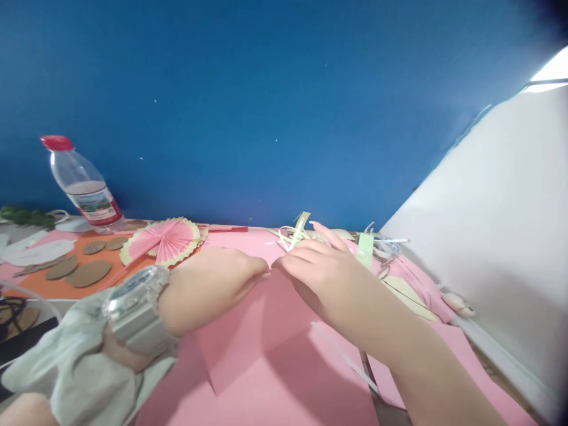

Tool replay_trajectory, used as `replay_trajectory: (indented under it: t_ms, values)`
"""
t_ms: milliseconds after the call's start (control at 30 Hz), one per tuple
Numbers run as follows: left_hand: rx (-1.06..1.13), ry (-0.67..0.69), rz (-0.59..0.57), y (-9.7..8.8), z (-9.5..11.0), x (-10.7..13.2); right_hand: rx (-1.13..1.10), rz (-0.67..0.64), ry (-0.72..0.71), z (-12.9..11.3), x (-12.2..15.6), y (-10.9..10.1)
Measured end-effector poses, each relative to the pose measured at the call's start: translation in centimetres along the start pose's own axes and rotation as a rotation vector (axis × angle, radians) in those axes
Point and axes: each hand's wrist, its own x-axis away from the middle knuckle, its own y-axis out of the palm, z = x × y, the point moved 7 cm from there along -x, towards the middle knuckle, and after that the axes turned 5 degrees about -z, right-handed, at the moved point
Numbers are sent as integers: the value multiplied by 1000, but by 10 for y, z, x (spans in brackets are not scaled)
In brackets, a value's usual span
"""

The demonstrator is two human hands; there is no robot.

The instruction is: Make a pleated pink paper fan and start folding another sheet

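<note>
A sheet of pink paper (244,340) is held tilted up between my two hands, with its lower corner over a larger pink sheet (266,402) lying flat below. My left hand (217,283), with a clear-banded watch (137,305) on the wrist, is closed in a pinch at the sheet's upper edge. Close beside it, my right hand (323,269) pinches the same edge, its index finger bent and another finger stretched out. Both thumbs are mostly hidden. A thin white paper strip (346,355) lies under my right forearm.
At the left stand a water bottle (89,189) and a pink pleated paper fan (166,239). Brown cardboard discs (89,273) rest on orange paper (80,290). Paper scraps (295,234) lie behind my hands, and a computer mouse (458,305) sits at the right. A blue wall (266,118) closes off the back.
</note>
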Motion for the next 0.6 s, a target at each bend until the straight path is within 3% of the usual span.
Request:
replay_trajectory:
  t_ms: [300, 467, 600]
  values:
    - [-90, 63, -43, -10, -15, 7, 0, 46, 14, 22, -1, -10]
    - [-64, 65, -34, -14, -17, 12, 26, 56, 11, 20, -5, -10]
    - [16, 66, 56, -17, -25, 14, 20, 63, 35, 40, -5, -4]
